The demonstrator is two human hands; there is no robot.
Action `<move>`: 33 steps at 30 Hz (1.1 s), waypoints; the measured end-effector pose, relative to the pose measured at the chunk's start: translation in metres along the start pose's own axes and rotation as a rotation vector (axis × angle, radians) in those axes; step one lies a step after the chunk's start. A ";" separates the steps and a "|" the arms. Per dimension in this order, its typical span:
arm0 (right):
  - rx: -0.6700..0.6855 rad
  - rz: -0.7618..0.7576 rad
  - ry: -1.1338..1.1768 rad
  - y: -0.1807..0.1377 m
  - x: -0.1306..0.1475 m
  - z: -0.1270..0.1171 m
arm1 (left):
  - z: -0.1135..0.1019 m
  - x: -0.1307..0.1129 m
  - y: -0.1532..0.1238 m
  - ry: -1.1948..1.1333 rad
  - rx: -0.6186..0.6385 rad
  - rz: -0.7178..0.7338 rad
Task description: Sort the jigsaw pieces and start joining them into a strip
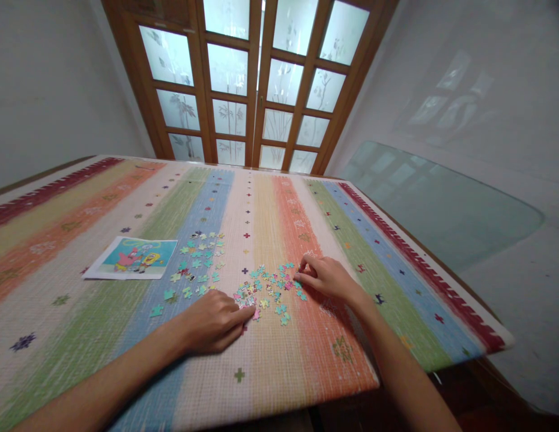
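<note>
Pointing left hand (pixel 216 322): set at eight o'clock of the main jigsaw pile (pixel 264 304), index fingertip at a pink jigsaw piece (pixel 256 315); the other fingers curl under, and I cannot tell whether they grip anything.
Right hand (pixel 326 276): at three o'clock of the pile, thumb and index finger bent together by its outer pieces; whether one is pinched there, I cannot tell.
Pile: loose teal, pink and yellow bits, between the two hands.
Second jigsaw batch (pixel 197 263): scattered at ten o'clock, mostly over the blue stripe of the tablecloth (pixel 216 396).
SpongeBob print (pixel 142 259): paper sheet lying at nine o'clock of that batch.
Wooden doors (pixel 254 120): twelve o'clock, past the table, with frosted panes.
</note>
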State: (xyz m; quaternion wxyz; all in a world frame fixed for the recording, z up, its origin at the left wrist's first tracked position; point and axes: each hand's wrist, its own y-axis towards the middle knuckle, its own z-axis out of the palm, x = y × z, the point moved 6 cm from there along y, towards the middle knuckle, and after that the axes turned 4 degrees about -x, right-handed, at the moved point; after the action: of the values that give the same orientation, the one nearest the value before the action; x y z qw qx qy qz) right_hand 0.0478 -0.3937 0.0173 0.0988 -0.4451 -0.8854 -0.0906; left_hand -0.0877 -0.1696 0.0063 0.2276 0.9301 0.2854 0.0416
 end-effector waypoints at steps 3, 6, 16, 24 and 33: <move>0.024 0.003 0.009 0.001 0.008 0.002 | -0.002 -0.001 0.001 0.001 -0.001 0.002; 0.065 -0.013 0.006 0.001 0.015 0.006 | -0.003 -0.001 0.002 0.004 -0.001 0.001; 0.105 -0.020 0.015 0.002 0.015 0.007 | -0.003 -0.002 0.002 0.011 -0.014 0.004; 0.107 0.000 -0.023 0.001 0.013 0.006 | -0.004 -0.003 0.001 0.018 -0.026 0.006; 0.085 -0.029 -0.034 0.001 0.012 0.008 | -0.021 0.017 -0.003 0.123 -0.093 -0.071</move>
State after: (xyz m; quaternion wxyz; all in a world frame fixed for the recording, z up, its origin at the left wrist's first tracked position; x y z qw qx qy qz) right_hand 0.0405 -0.3821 0.0132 0.1010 -0.4292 -0.8963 -0.0466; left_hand -0.0790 -0.1498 0.0225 0.2538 0.9034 0.3296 0.1037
